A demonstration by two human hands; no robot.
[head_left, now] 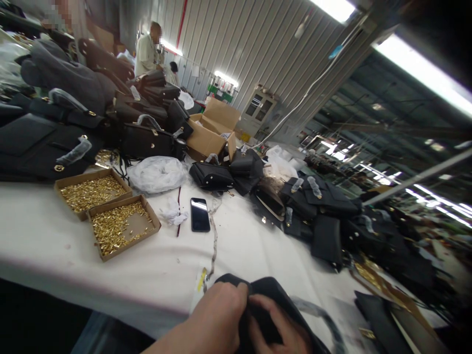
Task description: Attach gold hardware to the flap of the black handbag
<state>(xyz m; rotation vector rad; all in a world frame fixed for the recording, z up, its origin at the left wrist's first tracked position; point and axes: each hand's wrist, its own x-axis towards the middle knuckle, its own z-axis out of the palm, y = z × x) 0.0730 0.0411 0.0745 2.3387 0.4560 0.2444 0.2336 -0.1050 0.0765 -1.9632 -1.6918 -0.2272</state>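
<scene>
Black bag point(273, 300) near the table edge is being gripped by both hands, left hand point(217, 319) and right hand point(280, 329), fingers curled closed on it; the work is looking barely begun, with many bags point(320, 206) waiting far right.

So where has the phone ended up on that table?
In the head view the phone lies face up on the white table, left of centre, just right of the two boxes of gold hardware and in front of a black handbag.
</scene>
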